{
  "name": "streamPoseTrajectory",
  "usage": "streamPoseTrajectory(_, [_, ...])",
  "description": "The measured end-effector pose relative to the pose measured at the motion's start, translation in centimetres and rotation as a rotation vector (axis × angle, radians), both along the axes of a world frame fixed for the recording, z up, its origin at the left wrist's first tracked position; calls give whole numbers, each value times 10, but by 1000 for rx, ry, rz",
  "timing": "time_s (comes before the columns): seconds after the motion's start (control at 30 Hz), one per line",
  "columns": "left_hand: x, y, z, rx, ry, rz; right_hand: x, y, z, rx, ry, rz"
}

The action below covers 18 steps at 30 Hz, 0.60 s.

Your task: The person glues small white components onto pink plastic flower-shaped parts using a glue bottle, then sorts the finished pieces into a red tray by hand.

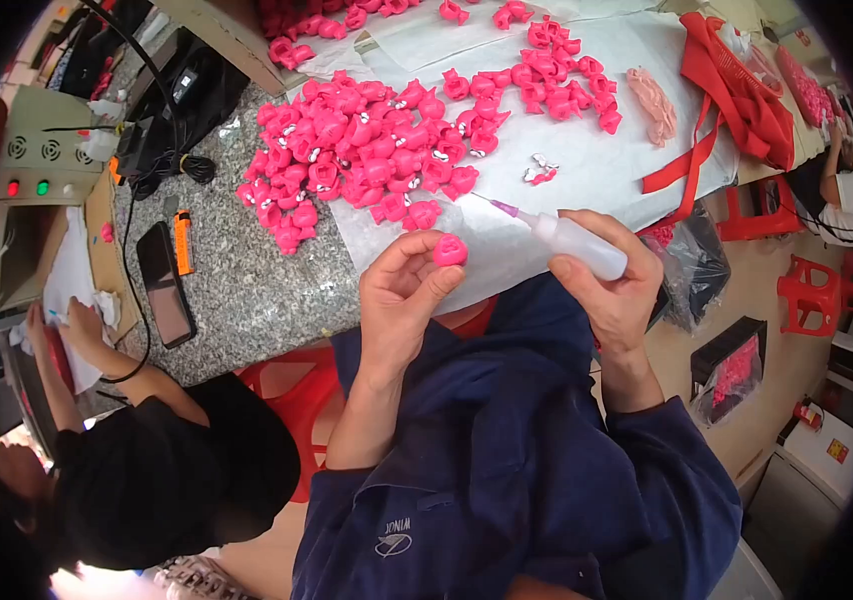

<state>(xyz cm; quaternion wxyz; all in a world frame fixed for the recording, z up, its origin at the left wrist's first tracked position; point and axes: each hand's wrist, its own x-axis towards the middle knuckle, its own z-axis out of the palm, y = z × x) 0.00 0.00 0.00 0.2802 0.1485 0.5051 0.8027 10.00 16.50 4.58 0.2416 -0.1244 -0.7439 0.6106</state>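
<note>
Between the thumb and fingers of my left hand [399, 290] is a small pink moulded piece [451, 250], rounded and glossy. My right hand [612, 275] grips a white squeeze bottle [587, 245] with a purple needle tip [503, 208]. The needle points up and left, apart from the held piece. Beyond my hands lies a large heap of similar pink pieces [347, 140], some with white bits on them. A looser group of pink pieces [557, 75] spreads to the right. A few small white and pink bits [542, 168] lie alone on the white sheet [587, 150].
On the granite tabletop [237, 290] at left are a phone [167, 285], an orange-handled cutter [184, 242] and black cables. Red cloth [737, 100] lies at the right edge by a crumpled pale-pink glove [653, 105]. A co-worker in black [167, 480] sits close on my left. Red stools [809, 295] stand right.
</note>
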Motion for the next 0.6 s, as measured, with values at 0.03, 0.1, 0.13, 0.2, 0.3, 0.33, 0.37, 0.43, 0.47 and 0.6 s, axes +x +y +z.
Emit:
streamPoseTrajectory(0.03, [1, -1, 3, 13, -62, -26, -4, -2, 0, -60, -29, -47])
streamPoseTrajectory(0.1, [2, -2, 6, 26, -122, -51, -11, 0, -4, -120, -58, -93])
streamPoseTrajectory(0.13, [4, -2, 8, 25, -148, -43, -15, 2, -12, 27, -46, -79])
streamPoseTrajectory(0.2, [6, -2, 7, 25, -172, -41, -23, 6, -17, 377, -15, -48])
streamPoseTrajectory(0.3, [7, -5, 3, 28, -171, -51, -33, -4, -27, 286, -65, -90])
streamPoseTrajectory(0.33, [8, -5, 2, 18, -167, -47, -36, -7, -32, 284, -44, -113])
streamPoseTrajectory(0.37, [8, -5, 2, 9, -163, -46, -39, -10, -38, 291, -48, -130])
streamPoseTrajectory(0.43, [9, -7, 4, 3, -162, -35, -45, -14, -44, 283, -6, -136])
streamPoseTrajectory(0.47, [9, -8, 5, -10, -160, -12, -45, -14, -40, 292, -10, -151])
streamPoseTrajectory(0.6, [9, -10, 4, -39, -179, -11, -32, -3, -31, 344, -19, -196])
